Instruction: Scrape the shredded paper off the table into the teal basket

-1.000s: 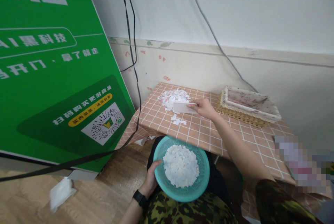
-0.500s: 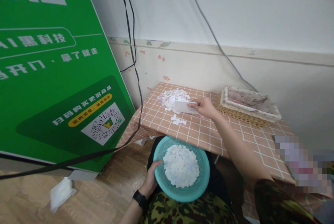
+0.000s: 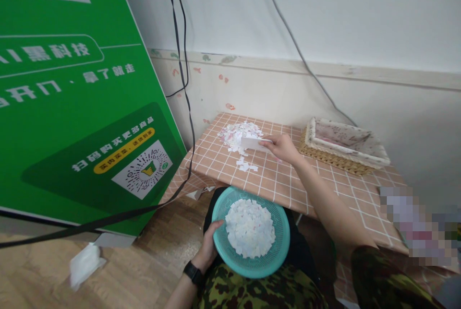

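My left hand (image 3: pixel 209 244) grips the left rim of a teal plastic colander (image 3: pixel 230 265), its thumb over the edge. The colander rests on my lap below the table edge and holds a heap of small white paper scraps (image 3: pixel 250 228). Over the table, my right hand (image 3: pixel 283 148) pinches a flat white card (image 3: pixel 252 143) by its right end. Its left end meets a pile of white and pinkish paper scraps (image 3: pixel 239 131). A few loose scraps (image 3: pixel 247 166) lie nearer the table's front edge.
The table (image 3: pixel 284 189) wears a brown checked cloth. At its back right stands a cloth-lined wicker basket (image 3: pixel 334 161). A green sign panel (image 3: pixel 72 146) rises on the left, with a black strap (image 3: pixel 192 126) hanging before it. White plastic (image 3: pixel 85 266) lies on the floor.
The card is tilted slightly more, showing a narrower face. Both hands, the colander and the piles stay almost where they were.
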A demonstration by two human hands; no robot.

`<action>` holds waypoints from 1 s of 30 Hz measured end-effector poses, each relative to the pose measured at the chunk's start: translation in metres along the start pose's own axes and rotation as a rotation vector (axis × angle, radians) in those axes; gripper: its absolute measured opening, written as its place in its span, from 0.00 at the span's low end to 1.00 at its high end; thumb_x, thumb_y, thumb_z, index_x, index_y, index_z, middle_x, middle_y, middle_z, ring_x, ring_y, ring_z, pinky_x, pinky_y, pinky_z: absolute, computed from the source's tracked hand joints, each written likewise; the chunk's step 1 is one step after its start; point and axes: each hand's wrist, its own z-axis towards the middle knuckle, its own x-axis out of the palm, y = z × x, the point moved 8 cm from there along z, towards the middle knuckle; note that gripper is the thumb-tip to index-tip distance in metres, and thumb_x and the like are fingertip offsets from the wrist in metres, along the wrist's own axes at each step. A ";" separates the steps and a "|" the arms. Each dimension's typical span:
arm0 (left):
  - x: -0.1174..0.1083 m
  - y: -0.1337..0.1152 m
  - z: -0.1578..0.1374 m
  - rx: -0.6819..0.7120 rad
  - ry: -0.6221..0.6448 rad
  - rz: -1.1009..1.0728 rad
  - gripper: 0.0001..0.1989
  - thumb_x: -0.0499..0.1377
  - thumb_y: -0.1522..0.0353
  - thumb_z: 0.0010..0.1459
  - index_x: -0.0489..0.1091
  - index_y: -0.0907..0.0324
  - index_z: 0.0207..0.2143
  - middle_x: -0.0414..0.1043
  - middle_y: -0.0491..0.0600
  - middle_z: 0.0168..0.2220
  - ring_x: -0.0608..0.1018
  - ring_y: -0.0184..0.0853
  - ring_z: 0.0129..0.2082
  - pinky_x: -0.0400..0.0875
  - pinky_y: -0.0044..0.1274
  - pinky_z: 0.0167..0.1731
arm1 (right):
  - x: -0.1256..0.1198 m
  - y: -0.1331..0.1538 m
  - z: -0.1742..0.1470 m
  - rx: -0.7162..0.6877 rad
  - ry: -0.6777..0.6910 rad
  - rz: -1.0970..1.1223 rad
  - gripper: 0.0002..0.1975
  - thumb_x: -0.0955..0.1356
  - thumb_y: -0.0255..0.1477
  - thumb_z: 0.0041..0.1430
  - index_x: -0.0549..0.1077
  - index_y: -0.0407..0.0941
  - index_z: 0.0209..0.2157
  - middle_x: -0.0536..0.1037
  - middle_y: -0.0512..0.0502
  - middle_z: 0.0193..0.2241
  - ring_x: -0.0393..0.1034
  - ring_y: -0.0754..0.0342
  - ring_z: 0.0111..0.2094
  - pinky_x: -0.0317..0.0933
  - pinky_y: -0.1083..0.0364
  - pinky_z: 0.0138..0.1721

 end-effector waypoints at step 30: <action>-0.001 0.003 0.004 0.001 0.048 -0.034 0.10 0.61 0.66 0.49 0.76 0.65 0.31 0.79 0.51 0.27 0.77 0.37 0.27 0.68 0.29 0.38 | 0.001 0.000 -0.014 -0.005 -0.053 -0.120 0.16 0.62 0.38 0.60 0.78 0.45 0.37 0.80 0.45 0.30 0.72 0.52 0.29 0.57 0.57 0.29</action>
